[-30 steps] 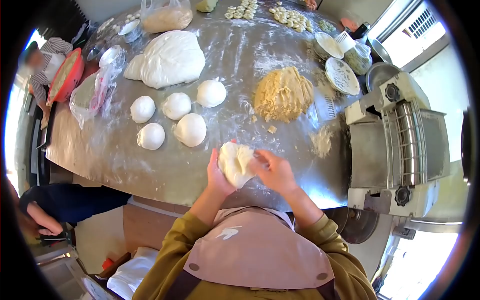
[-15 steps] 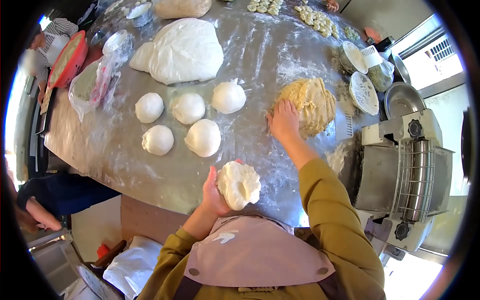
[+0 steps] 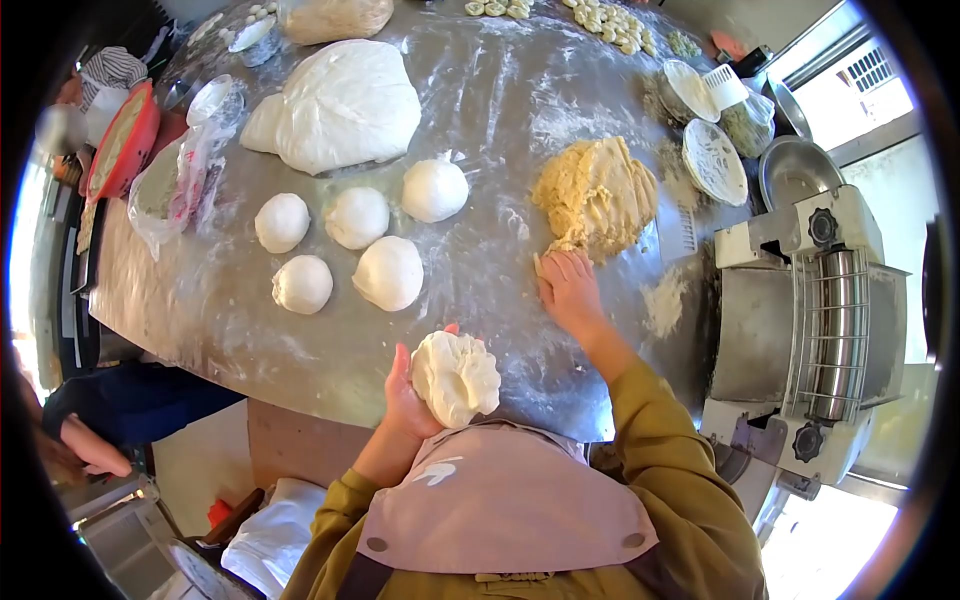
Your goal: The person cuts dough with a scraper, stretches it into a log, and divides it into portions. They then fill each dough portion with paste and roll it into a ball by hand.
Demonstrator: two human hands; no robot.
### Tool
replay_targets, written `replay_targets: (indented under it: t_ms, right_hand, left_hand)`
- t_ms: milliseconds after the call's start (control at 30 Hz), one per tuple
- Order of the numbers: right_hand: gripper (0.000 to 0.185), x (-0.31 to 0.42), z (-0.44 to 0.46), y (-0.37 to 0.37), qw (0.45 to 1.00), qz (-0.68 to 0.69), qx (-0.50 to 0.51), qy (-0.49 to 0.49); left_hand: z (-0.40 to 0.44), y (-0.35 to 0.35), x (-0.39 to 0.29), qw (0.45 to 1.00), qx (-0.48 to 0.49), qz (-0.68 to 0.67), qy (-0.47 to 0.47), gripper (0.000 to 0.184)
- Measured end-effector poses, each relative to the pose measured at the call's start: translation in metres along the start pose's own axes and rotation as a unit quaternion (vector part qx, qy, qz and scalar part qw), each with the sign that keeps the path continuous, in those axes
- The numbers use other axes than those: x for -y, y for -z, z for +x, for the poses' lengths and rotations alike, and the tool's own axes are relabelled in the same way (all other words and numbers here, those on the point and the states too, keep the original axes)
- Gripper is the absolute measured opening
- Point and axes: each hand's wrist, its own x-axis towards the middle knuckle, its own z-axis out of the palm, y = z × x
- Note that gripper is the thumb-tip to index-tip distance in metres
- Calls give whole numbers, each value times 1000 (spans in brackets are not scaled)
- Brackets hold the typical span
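My left hand [image 3: 408, 408] cups a flattened piece of white dough [image 3: 455, 378] with dents in its top, above the table's near edge. My right hand [image 3: 573, 290] is at the near edge of a crumbly yellow dough mound [image 3: 598, 195], its fingers curled onto the lower part of it. What lies under those fingers is partly hidden. Left of the mound sit several round white dough balls [image 3: 389, 273] in two loose rows. Behind them rests a large white dough mass [image 3: 340, 105], apparently under plastic.
A dough roller machine [image 3: 835, 330] stands at the right, near a steel bowl [image 3: 800, 172] and a white patterned dish [image 3: 714, 162]. Small shaped dough pieces [image 3: 612, 25] lie at the back. A red basin [image 3: 125, 140] and another person's arm [image 3: 92, 445] are at the left.
My right hand has slid from the left side of the yellow mound to its near edge, drawing some of it toward me. The left hand still holds the white dough; the view has shifted slightly.
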Motion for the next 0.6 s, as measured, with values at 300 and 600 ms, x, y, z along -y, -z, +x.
replay_targets:
  t_ms: [300,600]
  right_hand:
    - [37,-2,-42,16,949,145,-121,-254]
    - [51,51,7,-31,934,-2,-163,-318]
  left_hand:
    - [-3,-2,10,999,-7,23,-31,75]
    - [-10,-14,7,999,-20,16,-36,75]
